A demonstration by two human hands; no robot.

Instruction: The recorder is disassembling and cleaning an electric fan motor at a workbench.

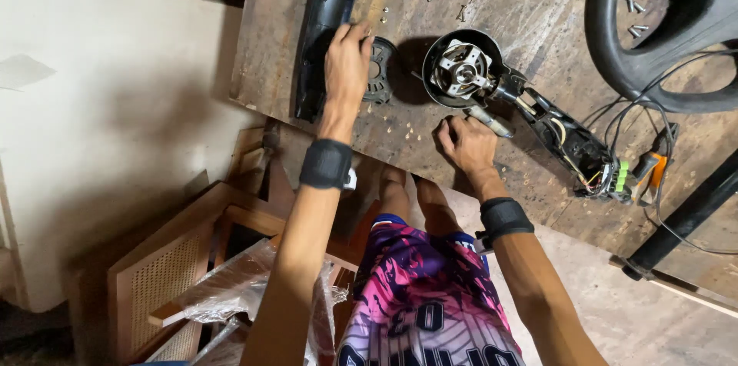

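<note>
Head view: my left hand [347,66] reaches across bench [269,43], fingers spread, grip apart, fingertips on round black ribbed cover [381,70] just beside long black housing half [324,28]. My right hand [466,144] rests on bench, grip curled loosely, touching metal shaft [490,121], likely steadying it. Open motor head [461,68] sits between hands, winding exposed, wired handle half [573,143] trailing right. One motor, one cover. Loose screws: four [636,16] inside black ring guard [676,43]; others scattered near top edge.

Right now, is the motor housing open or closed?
Open: the motor housing has no cover, its metal core shows, and the right hand rests beside it.
</note>
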